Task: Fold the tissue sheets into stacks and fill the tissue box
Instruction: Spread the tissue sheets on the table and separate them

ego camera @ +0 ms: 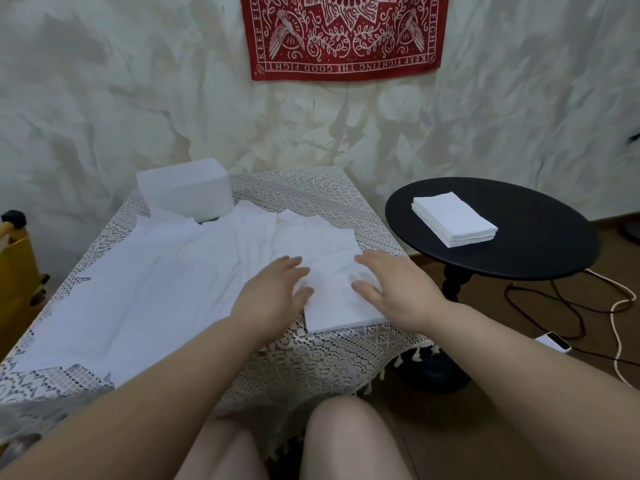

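A folded stack of white tissue (333, 296) lies at the near right of the lace-covered table (311, 199). My left hand (277, 292) rests flat at its left edge, fingers straight. My right hand (394, 285) lies open along its right edge, fingers spread over the tissue. Several loose unfolded tissue sheets (145, 292) are spread across the left and middle of the table. A white tissue box (185, 190) stands at the far left corner. Another neat folded stack (453, 220) sits on the round black side table (540, 251).
A red patterned cloth (341, 32) hangs on the wall behind. Cables (616, 306) and a white power bank (553, 342) lie on the floor at right. A yellow object (17, 271) stands at the left edge. My knees show at the bottom.
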The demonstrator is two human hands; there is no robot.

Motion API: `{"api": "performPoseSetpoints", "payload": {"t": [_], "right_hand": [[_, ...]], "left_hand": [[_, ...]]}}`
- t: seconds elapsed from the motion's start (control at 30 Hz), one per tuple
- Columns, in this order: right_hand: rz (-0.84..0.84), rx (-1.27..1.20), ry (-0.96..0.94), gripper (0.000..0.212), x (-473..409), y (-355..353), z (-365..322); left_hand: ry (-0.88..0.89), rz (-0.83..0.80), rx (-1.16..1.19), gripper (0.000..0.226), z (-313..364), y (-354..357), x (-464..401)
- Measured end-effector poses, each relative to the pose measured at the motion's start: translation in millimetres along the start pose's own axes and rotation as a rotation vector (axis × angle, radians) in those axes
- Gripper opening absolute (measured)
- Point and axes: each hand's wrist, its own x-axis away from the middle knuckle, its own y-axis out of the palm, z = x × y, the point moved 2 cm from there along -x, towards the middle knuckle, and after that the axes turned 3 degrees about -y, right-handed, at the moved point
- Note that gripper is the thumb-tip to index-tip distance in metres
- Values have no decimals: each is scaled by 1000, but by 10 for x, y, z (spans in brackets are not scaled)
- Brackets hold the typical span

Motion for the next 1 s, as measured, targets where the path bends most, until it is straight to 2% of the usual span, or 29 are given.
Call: {"api": "performPoseSetpoints", "payload": {"t": [0.17,0.4,0.5,0.63,0.83,0.93,1.0], "right_hand": [[47,-34,42,40,-380,-57,-9],[11,-63,39,31,-560,112,64],[27,-70,19,30,-553,135,111],[57,-92,13,30,-524,104,115],[145,-145,-25,33,-477,-46,-1],[299,-221,-65,40,-466,-245,-108],[371,-270,-81,48,-449,-391,-187]], "left_hand": [[-46,106,10,41,-128,-159,-340],[-49,42,-58,47,-25,82,-751],[-65,52,-121,37,-50,110,-803],[-70,161,-177,25,-59,53,-810],[-141,328,163,12,87,-370,-813],[-210,324,422,11,227,-700,-822],[-251,264,624,9,296,-876,-778]]}}
